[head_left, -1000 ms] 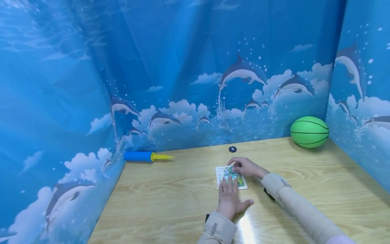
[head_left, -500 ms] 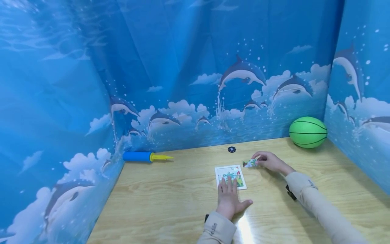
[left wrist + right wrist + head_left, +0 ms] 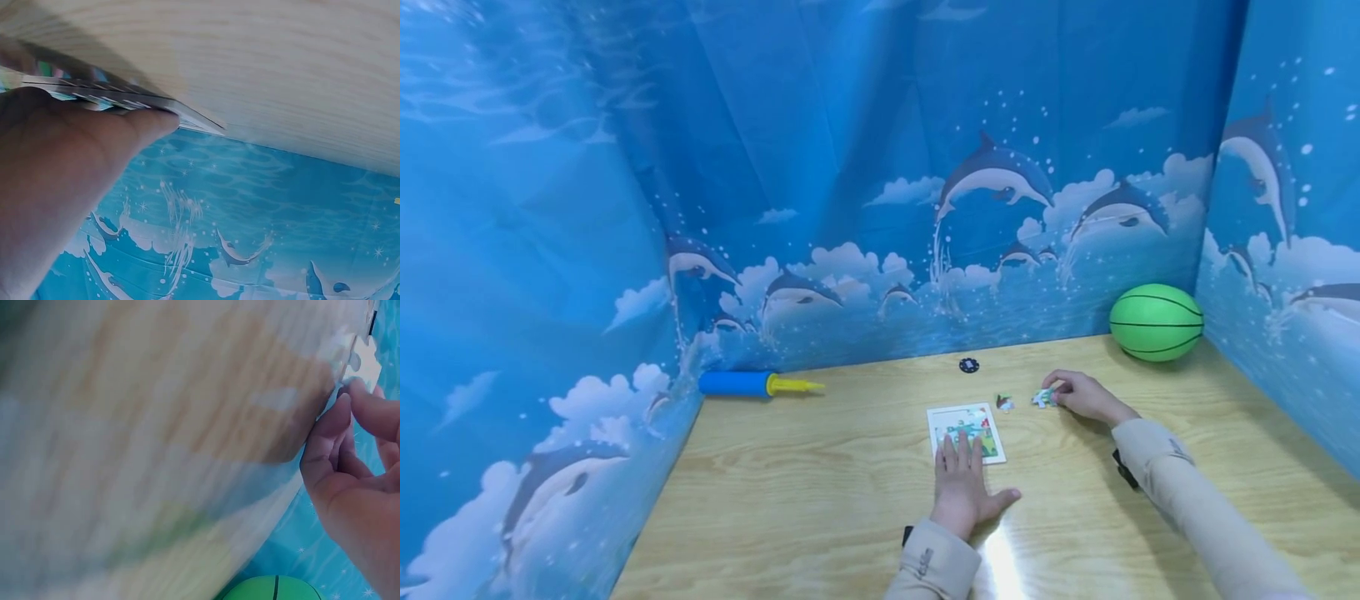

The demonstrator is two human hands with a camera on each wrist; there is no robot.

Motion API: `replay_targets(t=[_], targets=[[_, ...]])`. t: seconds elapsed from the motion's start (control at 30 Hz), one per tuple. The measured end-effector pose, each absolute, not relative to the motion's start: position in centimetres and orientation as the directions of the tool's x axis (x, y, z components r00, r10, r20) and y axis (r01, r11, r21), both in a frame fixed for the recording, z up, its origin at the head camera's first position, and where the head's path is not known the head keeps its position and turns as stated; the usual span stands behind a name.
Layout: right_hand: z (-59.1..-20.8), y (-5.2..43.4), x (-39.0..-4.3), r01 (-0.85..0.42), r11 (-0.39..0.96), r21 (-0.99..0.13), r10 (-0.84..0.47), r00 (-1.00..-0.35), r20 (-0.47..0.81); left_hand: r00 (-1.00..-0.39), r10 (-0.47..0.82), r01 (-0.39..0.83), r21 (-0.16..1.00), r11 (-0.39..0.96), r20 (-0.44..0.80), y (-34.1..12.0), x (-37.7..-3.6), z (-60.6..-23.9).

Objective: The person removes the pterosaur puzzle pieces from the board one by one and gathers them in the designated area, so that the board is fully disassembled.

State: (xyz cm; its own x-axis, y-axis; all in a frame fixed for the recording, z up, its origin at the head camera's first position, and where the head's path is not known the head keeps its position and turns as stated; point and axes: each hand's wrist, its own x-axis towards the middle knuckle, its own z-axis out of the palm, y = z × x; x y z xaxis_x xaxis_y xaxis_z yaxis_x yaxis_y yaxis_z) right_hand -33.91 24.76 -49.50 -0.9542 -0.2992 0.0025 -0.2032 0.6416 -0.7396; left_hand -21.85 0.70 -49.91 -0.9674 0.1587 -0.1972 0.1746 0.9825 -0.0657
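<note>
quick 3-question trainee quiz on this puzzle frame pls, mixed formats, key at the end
1. True or false: the left hand lies flat with straight fingers on the puzzle board.
2. Multiple choice: what does the right hand pinch? A) the black disc B) a puzzle piece C) the pump
3. Short answer: which thing sits in the table's far right corner?

Key
1. True; it presses the near edge of the board.
2. B; the puzzle piece is at its fingertips, and a second loose piece lies between it and the board. The black disc and the blue and yellow pump lie untouched.
3. The green ball.
</note>
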Motion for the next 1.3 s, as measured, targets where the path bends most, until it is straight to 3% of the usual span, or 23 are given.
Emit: replay_targets(t=[0.57,1.0,1.3], targets=[[-49.8,24.2,-34.5,-0.251,0.741,-0.623,-0.277,-0.959,0.058,-0.969,0.168,0.181,-0.058,0.982,-0.182,0.6,-21.7,-49.9],[-50.0,22.4,-34.1,-0.312,0.68,-0.663,-0.308,-0.943,0.128,-0.969,0.171,0.184,-0.06,0.981,-0.177,0.5,-21.9,-50.1],[-49.4,17.5,-33.0,-0.265,0.643,-0.719,-0.361,-0.932,0.02,-0.966,0.173,0.187,-0.053,0.981,-0.193,0.6,-22.0,-50.0]])
